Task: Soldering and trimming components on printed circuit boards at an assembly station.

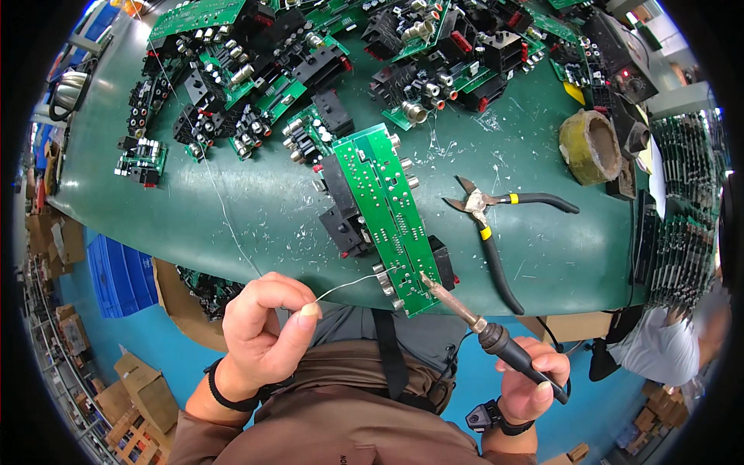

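A long green circuit board [385,209] lies solder side up at the table's near edge, its black connectors and metal sockets sticking out from beneath. My left hand [269,329] pinches a thin solder wire [345,285] between thumb and forefinger, and the wire's end reaches the board's lower left part. In my right hand [531,380] is a soldering iron [496,339], gripped by its black handle. Its tip meets the board near the lower right, a little right of the wire's end. Diagonal cutters [488,213] with black handles rest with their jaws apart, right of the board.
Several populated circuit boards [256,70] are heaped along the far side of the green table [194,240]. At right stand a yellow tape roll [589,147] and a dark box with a red light [626,74]. A blue crate [120,275] sits below left. Another person [659,349] is at far right.
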A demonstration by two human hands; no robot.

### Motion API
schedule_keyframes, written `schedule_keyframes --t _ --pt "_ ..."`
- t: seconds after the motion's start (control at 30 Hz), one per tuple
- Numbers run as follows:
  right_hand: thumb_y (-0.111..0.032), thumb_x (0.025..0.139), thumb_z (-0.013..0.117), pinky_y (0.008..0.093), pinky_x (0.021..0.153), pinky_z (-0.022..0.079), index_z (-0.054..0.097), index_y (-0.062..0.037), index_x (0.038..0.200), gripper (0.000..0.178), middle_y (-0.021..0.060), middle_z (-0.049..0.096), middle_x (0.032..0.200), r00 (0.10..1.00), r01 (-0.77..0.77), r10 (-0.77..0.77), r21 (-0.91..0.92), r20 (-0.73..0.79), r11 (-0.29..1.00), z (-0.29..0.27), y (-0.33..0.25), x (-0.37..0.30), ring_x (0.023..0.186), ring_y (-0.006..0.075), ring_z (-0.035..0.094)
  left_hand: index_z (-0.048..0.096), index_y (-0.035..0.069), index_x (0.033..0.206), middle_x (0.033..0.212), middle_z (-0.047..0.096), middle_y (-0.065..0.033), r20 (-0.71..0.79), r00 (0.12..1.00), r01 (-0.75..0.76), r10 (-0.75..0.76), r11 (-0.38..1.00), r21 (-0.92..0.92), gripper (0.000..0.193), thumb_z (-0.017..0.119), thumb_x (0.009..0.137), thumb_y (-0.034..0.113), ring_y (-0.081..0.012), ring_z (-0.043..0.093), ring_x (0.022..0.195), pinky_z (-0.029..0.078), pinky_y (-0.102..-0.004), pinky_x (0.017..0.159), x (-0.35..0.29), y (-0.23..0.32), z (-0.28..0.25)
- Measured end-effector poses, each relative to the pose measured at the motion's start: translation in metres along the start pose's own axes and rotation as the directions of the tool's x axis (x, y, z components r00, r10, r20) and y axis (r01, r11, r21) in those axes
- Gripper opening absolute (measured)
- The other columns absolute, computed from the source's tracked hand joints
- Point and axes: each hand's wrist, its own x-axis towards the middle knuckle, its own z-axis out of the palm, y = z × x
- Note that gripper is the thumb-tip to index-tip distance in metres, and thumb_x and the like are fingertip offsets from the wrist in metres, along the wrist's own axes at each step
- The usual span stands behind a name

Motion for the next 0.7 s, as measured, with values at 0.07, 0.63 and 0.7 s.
schedule_keyframes --t 0.07,0.63,0.7 --pt "-0.039 0.092 0.054 0.0348 0.057 0.045 0.05 -0.0056 0.101 0.035 0.0115 0.057 0.074 1.0 0.003 -0.002 -0.013 0.019 1.0 0.0006 0.0003 0.0009 0.058 0.0223 0.057 0.055 0.0 0.088 0.077 0.063 -0.0105 0.005 1.0 -0.009 0.009 1.0 0.0 0.013 0.062 0.08 -0.008 -0.0164 0.058 0.066 0.046 -0.026 0.059 -0.0005 -0.0001 0.0005" --pt "-0.041 0.092 0.054 0.0348 0.056 0.047 0.051 -0.0061 0.099 0.035 0.011 0.06 0.073 0.999 0.005 -0.002 -0.072 0.039 0.997 0.0055 0.001 0.0036 0.057 0.021 0.059 0.056 0.001 0.086 0.072 0.062 -0.0074 0.062 0.996 -0.063 0.058 0.995 0.08 0.015 0.064 0.077 -0.009 -0.0153 0.055 0.061 0.043 -0.0254 0.054 0.0007 -0.0003 0.0013" --pt "-0.041 0.092 0.054 0.0348 0.056 0.047 0.051 -0.0062 0.099 0.035 0.0111 0.06 0.073 0.999 0.005 -0.002 -0.074 0.042 0.997 0.006 0.001 0.0041 0.057 0.021 0.059 0.056 0.001 0.086 0.071 0.062 -0.0075 0.051 0.997 -0.054 0.05 0.996 0.077 0.015 0.064 0.077 -0.009 -0.0157 0.055 0.061 0.043 -0.0257 0.054 -0.0003 0.0002 0.0008"
